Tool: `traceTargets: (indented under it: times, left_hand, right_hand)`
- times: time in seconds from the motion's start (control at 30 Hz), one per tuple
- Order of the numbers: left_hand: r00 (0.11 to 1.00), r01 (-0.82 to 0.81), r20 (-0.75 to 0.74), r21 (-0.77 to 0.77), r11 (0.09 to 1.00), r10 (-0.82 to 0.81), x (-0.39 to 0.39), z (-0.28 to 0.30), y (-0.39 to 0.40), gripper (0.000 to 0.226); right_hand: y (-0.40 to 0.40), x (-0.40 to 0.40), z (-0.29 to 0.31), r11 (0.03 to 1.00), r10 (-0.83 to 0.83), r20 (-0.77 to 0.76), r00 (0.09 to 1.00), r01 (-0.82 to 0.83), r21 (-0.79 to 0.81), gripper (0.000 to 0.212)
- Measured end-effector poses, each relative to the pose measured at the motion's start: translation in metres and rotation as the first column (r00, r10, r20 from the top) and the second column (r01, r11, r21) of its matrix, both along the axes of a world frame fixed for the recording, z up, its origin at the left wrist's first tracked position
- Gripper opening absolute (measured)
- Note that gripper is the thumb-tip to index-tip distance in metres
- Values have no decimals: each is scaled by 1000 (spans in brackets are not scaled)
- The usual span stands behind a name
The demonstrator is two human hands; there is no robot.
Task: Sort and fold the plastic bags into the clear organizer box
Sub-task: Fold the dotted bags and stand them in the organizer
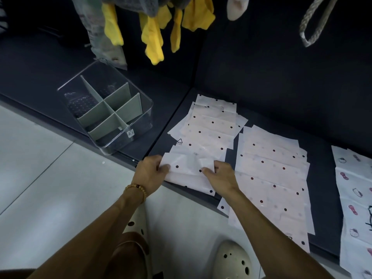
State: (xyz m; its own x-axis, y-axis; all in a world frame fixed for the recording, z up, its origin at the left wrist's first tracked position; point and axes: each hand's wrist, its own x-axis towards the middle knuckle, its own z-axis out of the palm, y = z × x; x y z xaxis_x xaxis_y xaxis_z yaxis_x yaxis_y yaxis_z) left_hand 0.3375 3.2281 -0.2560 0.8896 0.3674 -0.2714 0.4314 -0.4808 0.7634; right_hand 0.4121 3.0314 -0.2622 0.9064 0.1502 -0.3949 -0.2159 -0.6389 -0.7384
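Note:
A white plastic bag with dark dots (189,166) lies partly folded at the near edge of a dark low platform (326,158). My left hand (150,174) pinches its left edge, and my right hand (220,175) grips its right side, fingers curled over the fold. Beyond it lies a stack of similar dotted bags (209,125), and a second dotted stack (271,174) spreads to the right. The clear organizer box (141,125) with grey-green dividers stands at the left; dark dotted folded items show in its far-left compartments.
White bags with pink and black cartoon prints (354,208) lie at the far right. Yellow gloves (153,37) and a grey rope loop (314,23) hang against the dark wall behind. Pale floor tiles and my cream perforated clogs (233,260) are below.

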Motion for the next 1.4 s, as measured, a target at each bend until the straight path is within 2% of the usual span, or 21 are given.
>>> traceTargets:
  times: [0.07, 0.13, 0.23, 0.33, 0.47, 0.57, 0.67, 0.73, 0.8, 0.87, 0.93, 1.13, 1.2, 1.27, 1.33, 1.4]
  left_hand:
    - [1000, 8, -18, 169, 986, -5, 5, 0, -3, 25]
    - [1000, 8, -26, 251, 968, -1, 10, -1, -6, 38]
    - [998, 31, -55, 275, 961, -17, 14, -4, -15, 42]
    - [999, 9, -54, 273, 962, 6, 16, -9, -20, 45]
    - [997, -29, -63, 309, 951, 51, 17, -16, -24, 45]
    - [991, -61, -89, 338, 939, 97, 18, -16, -27, 36]
    - [991, -108, -21, 461, 881, 132, 13, -13, -29, 23]
    - [990, -87, 142, 536, 839, 12, 6, -12, -32, 24]
    - [930, 56, 258, 604, 795, -262, -1, -16, -33, 24]
    - [859, 276, 188, 615, 739, -477, -7, -23, -34, 28]
    - [832, 411, 83, 571, 711, -548, -10, -31, -35, 37]
    - [803, 485, 0, 583, 652, -596, -7, -42, -29, 49]
    - [802, 483, -1, 590, 647, -597, -6, -43, -29, 49]
    - [799, 486, -13, 603, 632, -601, -6, -44, -29, 50]
    - [804, 473, -12, 619, 627, -594, -6, -42, -29, 49]
    - [812, 442, 25, 627, 642, -583, -6, -35, -31, 44]
  right_hand:
    - [-2, -2, -3, 997, -80, 35, 996, 80, -2, 25]
    - [-6, -5, -5, 988, -149, 93, 984, 152, -19, 15]
    - [-11, -6, -5, 976, -200, 132, 971, 210, -66, 9]
    - [-14, -3, -7, 961, -272, 109, 956, 276, -29, 5]
    - [-16, -3, -9, 942, -333, 121, 935, 336, -9, 10]
    - [-15, 0, -9, 939, -339, 116, 934, 344, -23, 7]
    - [-14, 1, -10, 947, -305, 153, 940, 317, -57, 4]
    - [-14, 0, -11, 948, -290, 179, 940, 307, -80, 5]
    - [-13, 0, -12, 948, -290, 181, 940, 309, -83, 7]
    - [-13, 1, -13, 949, -285, 177, 942, 304, -86, 7]
    - [-14, 0, -12, 951, -273, 183, 944, 293, -93, 10]
    - [-14, 4, -12, 958, -226, 178, 958, 252, -137, 11]
    - [-12, 4, -8, 960, -185, 194, 963, 219, -175, 10]
    - [-12, 1, -5, 933, -80, 305, 949, 179, -313, 17]
    - [-12, -6, -5, 842, 189, 476, 859, 107, -528, 29]
    - [-3, -16, -9, 800, 455, 541, 708, -58, -597, 32]
